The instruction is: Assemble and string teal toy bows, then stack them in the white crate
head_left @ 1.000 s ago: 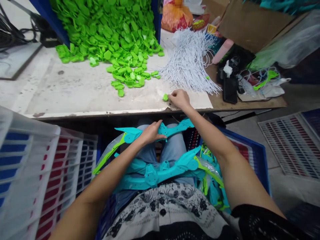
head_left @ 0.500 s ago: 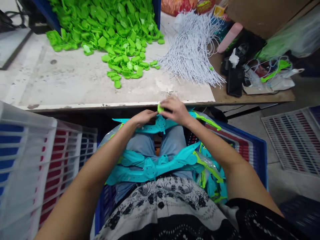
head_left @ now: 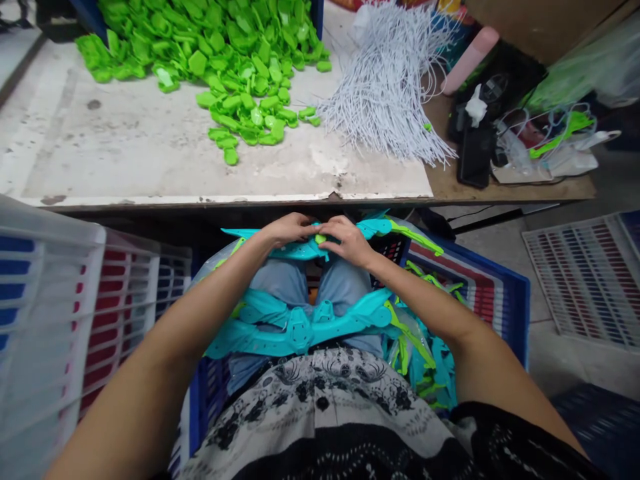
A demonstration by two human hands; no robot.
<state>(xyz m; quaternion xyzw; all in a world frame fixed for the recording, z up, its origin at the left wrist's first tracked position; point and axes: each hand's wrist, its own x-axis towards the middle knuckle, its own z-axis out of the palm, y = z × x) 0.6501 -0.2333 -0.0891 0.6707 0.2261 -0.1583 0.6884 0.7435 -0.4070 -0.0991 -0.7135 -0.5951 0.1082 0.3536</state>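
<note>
Over my knees lies a long turquoise plastic part (head_left: 301, 251), shaped like a toy bow, with lime-green limbs at its ends. My left hand (head_left: 291, 229) is closed on its middle. Thumb and fingers of my right hand (head_left: 349, 241) pinch a small lime-green plastic cap (head_left: 320, 239) against the middle of that part; the fingers hide exactly how it sits. Closer to my body, a second turquoise bow-shaped part (head_left: 300, 331) rests across my lap, touched by neither hand.
On the white tabletop (head_left: 150, 157) green caps (head_left: 240, 100) spill from a blue bin, beside a bundle of white ties (head_left: 387, 93). A dark phone (head_left: 475, 157) lies at right. Crates (head_left: 103, 267) stand left; a blue crate (head_left: 520, 300) with more turquoise parts stands right.
My right hand has come down with the green cap, from above the turquoise part onto its middle. My left hand has shifted slightly up and inward. The camera view has tilted slightly.
</note>
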